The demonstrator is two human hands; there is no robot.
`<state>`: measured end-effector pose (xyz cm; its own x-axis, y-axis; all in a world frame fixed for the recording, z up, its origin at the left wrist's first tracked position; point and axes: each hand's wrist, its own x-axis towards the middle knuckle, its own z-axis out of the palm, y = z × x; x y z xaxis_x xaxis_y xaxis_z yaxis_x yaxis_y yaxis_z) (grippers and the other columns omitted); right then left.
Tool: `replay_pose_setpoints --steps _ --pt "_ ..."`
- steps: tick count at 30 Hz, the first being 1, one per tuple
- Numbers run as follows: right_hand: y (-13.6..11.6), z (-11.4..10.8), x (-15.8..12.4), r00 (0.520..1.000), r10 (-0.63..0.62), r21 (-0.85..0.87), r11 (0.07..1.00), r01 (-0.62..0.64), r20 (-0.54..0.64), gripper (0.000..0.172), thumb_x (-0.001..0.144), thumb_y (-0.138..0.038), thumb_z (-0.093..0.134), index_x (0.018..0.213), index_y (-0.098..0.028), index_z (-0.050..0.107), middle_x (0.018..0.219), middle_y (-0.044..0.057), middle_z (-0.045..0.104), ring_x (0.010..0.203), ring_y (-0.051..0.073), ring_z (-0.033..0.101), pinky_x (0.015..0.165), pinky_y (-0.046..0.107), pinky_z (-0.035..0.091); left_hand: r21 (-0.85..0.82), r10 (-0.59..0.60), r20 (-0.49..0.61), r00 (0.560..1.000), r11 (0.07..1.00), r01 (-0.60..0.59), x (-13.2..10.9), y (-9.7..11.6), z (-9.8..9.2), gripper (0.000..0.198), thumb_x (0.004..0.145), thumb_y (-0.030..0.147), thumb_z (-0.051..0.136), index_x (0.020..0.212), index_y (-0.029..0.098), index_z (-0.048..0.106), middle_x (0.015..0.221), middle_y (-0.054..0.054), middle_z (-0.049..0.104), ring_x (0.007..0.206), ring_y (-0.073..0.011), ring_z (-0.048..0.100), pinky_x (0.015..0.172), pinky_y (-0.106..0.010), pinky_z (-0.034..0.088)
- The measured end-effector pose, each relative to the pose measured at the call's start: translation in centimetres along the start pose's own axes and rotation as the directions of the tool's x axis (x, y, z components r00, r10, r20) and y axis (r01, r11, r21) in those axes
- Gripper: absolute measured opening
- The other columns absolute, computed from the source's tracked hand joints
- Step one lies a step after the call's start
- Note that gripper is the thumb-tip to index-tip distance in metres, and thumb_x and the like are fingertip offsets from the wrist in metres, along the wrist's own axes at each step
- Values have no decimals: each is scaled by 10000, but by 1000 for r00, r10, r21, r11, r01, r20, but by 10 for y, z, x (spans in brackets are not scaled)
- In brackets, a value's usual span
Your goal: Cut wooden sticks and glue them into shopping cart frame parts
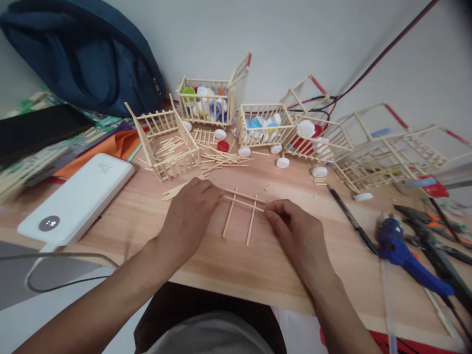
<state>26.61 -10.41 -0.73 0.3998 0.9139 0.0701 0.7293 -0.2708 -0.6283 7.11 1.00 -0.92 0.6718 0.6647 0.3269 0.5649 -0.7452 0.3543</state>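
Note:
A small frame of thin wooden sticks lies on the table between my hands, two long sticks crossing two others. My left hand is closed at the frame's left end, its fingertips partly hidden behind the hand. On the other side, my right hand pinches the right end of the nearer long stick between thumb and fingers. Beyond my left hand lie loose cut sticks and an unfilled stick basket with two tall uprights.
Stick carts with bottle-cap wheels line the wall, among them a cap-filled cart and a smaller cart. A white power bank and blue bag are left. To the right are a pen, blue glue gun and pliers.

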Motion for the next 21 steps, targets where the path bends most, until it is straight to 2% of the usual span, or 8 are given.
replay_pose_setpoints --steps 7,12,21 --pt "-2 2 1 1000 -26 7 1000 26 -13 115 850 -296 561 844 -212 639 784 9 688 674 155 611 643 253 439 23 72 -31 997 997 -72 -2 -1 4 143 898 157 542 906 138 683 884 -61 669 870 -211 576 793 -356 489" --pt "-2 3 2 1000 -12 6 1000 12 -11 119 849 -296 557 838 -209 637 734 7 674 621 151 593 608 254 432 37 89 -41 995 995 -88 -1 0 3 135 891 150 549 891 134 682 858 -61 667 846 -211 573 772 -354 491" --pt "-2 4 1 999 -20 6 1000 21 -27 132 849 -312 552 828 -211 634 744 15 679 644 162 605 629 262 442 17 3 -49 999 1000 -2 -1 1 1 133 892 161 554 882 143 685 844 -56 653 875 -218 540 803 -371 479"
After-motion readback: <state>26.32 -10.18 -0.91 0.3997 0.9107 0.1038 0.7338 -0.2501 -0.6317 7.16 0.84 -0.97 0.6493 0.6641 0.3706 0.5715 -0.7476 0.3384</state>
